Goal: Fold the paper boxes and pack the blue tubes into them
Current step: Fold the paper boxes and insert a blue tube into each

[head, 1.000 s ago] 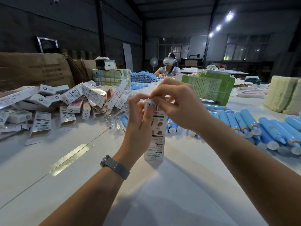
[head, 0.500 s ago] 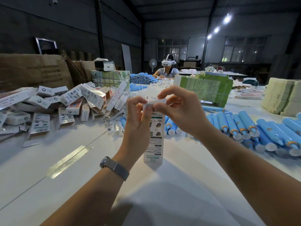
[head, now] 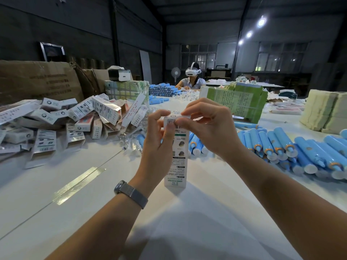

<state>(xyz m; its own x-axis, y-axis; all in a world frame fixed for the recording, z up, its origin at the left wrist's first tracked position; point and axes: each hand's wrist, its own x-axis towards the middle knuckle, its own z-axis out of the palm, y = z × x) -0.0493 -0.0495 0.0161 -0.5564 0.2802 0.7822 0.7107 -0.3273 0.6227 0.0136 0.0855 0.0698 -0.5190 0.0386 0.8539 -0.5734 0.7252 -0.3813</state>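
Observation:
A tall white paper box (head: 177,158) with green print and a barcode stands upright on the white table (head: 187,222), its bottom end resting on the surface. My left hand (head: 159,141) grips its upper left side, thumb on the barcode. My right hand (head: 210,126) pinches the top flap, which lies folded over the box's upper end. What is inside the box is hidden. Many blue tubes (head: 281,147) with white caps and orange rings lie in a row on the right.
A heap of white paper boxes (head: 75,117) covers the left of the table before brown cartons (head: 37,79). Green leaflet stacks (head: 238,102), cream stacks (head: 324,111) and clear plastic wrappers (head: 131,141) lie around. Another person (head: 192,79) with a headset sits at the far end.
The box's top flap has come down from raised to folded flat over the opening under my right fingers. Both hands and the box have shifted slightly lower in view.

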